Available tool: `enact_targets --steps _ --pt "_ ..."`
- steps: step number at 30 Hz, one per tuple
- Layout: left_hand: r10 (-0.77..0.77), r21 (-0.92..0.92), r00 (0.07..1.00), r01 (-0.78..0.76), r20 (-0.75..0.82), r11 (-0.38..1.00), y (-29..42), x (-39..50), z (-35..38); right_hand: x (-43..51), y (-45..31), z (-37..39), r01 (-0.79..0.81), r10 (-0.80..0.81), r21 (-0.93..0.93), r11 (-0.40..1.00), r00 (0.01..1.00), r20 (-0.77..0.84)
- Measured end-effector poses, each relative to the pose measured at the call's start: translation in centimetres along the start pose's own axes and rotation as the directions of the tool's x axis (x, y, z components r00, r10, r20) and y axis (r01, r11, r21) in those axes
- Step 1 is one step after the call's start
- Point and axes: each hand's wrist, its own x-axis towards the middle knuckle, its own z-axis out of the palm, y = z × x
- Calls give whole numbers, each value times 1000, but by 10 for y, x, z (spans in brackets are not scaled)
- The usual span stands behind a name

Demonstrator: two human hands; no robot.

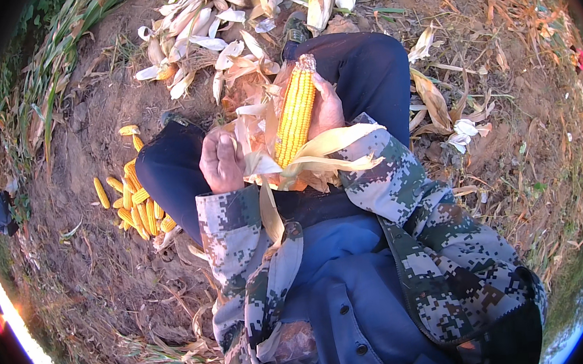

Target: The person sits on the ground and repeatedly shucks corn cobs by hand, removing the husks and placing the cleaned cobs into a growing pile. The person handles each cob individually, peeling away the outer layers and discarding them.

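Note:
My right hand (327, 107) is wrapped around an ear of yellow corn (294, 116) from its right side. The ear leans slightly, its bare brownish end uppermost, and its kernels are exposed. Pale husk leaves (328, 153) spread from around its lower end, some across my right sleeve. To the left of the ear, my left hand (221, 159) is closed with a strip of dry husk (260, 164) in its fingers. More thin husk (261, 127) lies behind the ear, between both hands. The palm of my left hand is hidden.
Several bare corn ears (139, 200) lie piled on the soil beside my left knee (165, 167). A heap of husks (199, 23) lies ahead of my feet. Loose dry husks (432, 99) are right of my right knee (382, 65). Green stalks (59, 56) lie at upper left.

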Motion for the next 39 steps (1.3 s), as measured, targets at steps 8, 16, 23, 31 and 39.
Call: enact_targets --steps 8,16,23,31,39 --pt "-200 778 965 -8 172 628 3 -30 -9 3 -8 -5 60 -44 -67 996 974 220" --pt "72 499 959 -205 273 842 33 11 60 -21 9 17 -43 59 -68 997 964 258" --pt "62 519 991 -117 122 846 -3 28 80 -22 31 10 -85 84 -56 995 996 -31" --pt "444 732 873 -437 204 523 -14 44 57 -29 33 13 -181 179 -82 980 983 -36" --pt "419 888 908 -214 28 406 1 54 35 -33 30 22 -262 266 -154 953 964 2"
